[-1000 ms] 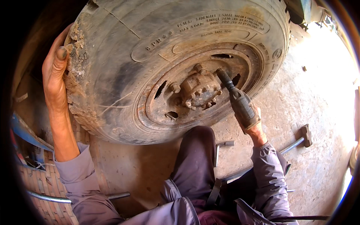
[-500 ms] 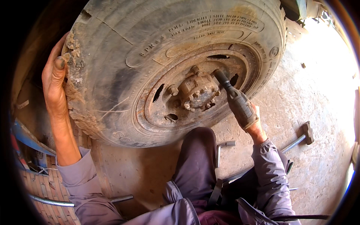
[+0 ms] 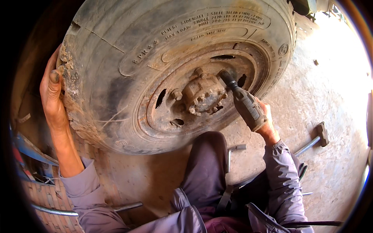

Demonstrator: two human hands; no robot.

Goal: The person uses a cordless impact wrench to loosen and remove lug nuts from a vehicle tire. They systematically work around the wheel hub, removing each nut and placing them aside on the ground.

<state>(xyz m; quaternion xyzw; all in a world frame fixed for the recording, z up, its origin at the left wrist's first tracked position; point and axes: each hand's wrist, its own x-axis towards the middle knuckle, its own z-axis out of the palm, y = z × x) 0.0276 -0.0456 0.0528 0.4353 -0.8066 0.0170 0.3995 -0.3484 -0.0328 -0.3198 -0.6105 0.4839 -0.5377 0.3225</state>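
A large worn truck tyre (image 3: 116, 66) on a rusty steel rim (image 3: 241, 97) fills the upper view, with a rusty hub (image 3: 202, 93) at its centre. My left hand (image 3: 52, 91) lies flat against the mud-caked tread at the tyre's left edge. My right hand (image 3: 266, 122) grips a dark impact wrench (image 3: 244, 103). The wrench's socket end is pressed onto a lug at the upper right of the hub. My knee in dark trousers (image 3: 208, 163) sits just under the wheel.
A long-handled hammer (image 3: 314, 139) lies on the concrete floor (image 3: 330, 101) at the right. A bent metal bar (image 3: 233, 153) rests by my knee. A metal rod (image 3: 70, 211) and blue metal parts (image 3: 27, 147) sit at the lower left.
The view has shifted slightly, so wheel and hub sit lower and to the right. Both hands keep their places on the tyre and the wrench.
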